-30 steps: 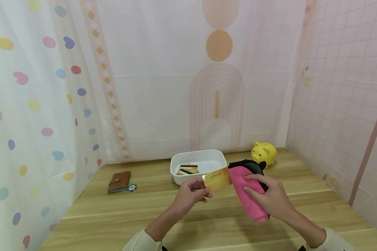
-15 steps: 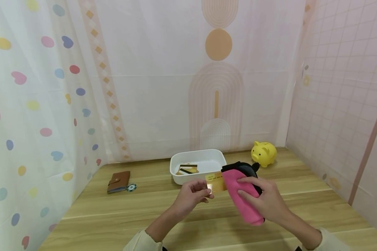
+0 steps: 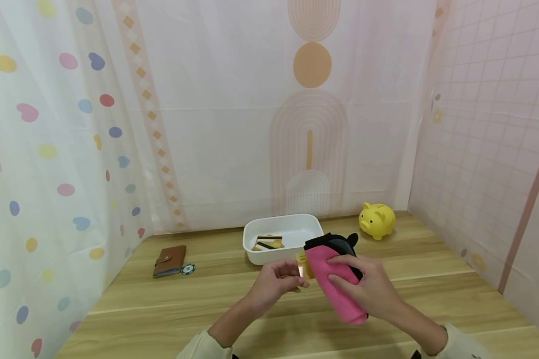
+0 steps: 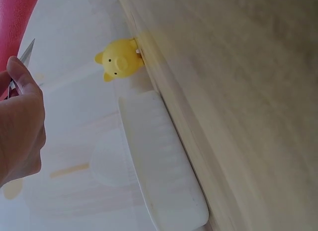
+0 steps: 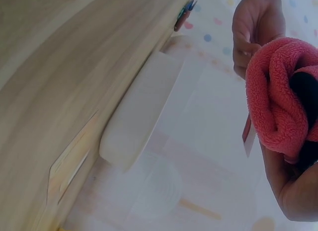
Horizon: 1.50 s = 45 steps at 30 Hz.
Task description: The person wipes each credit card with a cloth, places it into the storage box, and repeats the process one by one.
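In the head view my left hand (image 3: 271,285) pinches the near end of a gold bank card (image 3: 303,264) between thumb and fingers. The rest of the card is hidden behind a folded fuzzy cloth (image 3: 334,286), pink on the outside with black parts. My right hand (image 3: 375,288) grips this cloth from the right. The left wrist view catches the card (image 4: 27,53) nearly edge-on by my fingertips. From the right wrist, the cloth (image 5: 276,104) looks rolled, with a card corner (image 5: 249,136) sticking out beyond it.
A white basin (image 3: 262,257) holds several cards (image 3: 268,241). The yellow piggy bank (image 3: 377,221) stands back right. To the left lie a brown wallet (image 3: 170,260) and a poker chip (image 3: 188,269). A flat gold card (image 5: 74,159) lies on the wooden table (image 3: 161,314).
The pink cloth in my right hand has moved left along the card toward my left hand, covering more of it. My left hand has barely moved.
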Tool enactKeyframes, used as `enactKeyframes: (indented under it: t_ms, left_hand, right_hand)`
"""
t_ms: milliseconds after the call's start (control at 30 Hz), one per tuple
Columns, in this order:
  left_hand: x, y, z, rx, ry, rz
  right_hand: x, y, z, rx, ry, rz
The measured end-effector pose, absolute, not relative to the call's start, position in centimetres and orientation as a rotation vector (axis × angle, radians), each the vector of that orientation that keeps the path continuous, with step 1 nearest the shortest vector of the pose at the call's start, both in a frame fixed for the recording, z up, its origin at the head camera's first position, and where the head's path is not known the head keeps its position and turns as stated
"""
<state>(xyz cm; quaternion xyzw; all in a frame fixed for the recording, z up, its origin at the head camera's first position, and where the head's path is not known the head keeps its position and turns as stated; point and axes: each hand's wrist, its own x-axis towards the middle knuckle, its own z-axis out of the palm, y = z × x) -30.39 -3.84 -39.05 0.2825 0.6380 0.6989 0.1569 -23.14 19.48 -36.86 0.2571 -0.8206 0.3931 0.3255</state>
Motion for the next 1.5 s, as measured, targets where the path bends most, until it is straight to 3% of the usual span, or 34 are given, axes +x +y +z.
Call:
enactKeyframes:
  t_ms: [967, 1500]
  left_hand:
    - [-29.9, -3.6, -38.9, 0.835, 1.933, 1.967]
    - [-29.7, -3.5, -38.7, 0.719, 2.022, 1.999]
  right_hand:
    - [-23.6, 17.9, -37.2, 0.708, -2.160, 0.962]
    - [-23.9, 18.5, -37.4, 0.639, -2.166, 0.877]
